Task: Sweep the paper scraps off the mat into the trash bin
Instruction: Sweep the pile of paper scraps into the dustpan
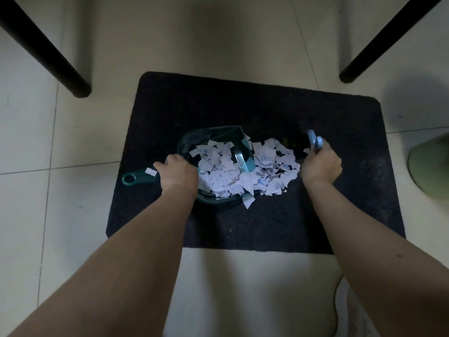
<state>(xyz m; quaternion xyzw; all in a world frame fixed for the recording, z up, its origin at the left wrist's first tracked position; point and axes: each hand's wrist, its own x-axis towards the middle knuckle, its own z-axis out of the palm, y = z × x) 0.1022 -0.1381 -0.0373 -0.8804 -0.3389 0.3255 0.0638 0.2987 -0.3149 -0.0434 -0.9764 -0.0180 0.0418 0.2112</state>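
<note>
A black mat lies on the tiled floor. On its middle rests a teal dustpan, its mouth facing right. My left hand grips the dustpan's handle, which sticks out to the left. White paper scraps fill the pan, and more scraps lie heaped on the mat just right of its lip. My right hand grips the light blue handle of a hand brush at the right side of the heap. The bristles are dark and hard to make out.
Two black furniture legs stand on the floor, one at the far left, one at the far right. The rim of a green bin shows at the right edge. Pale tiles surround the mat.
</note>
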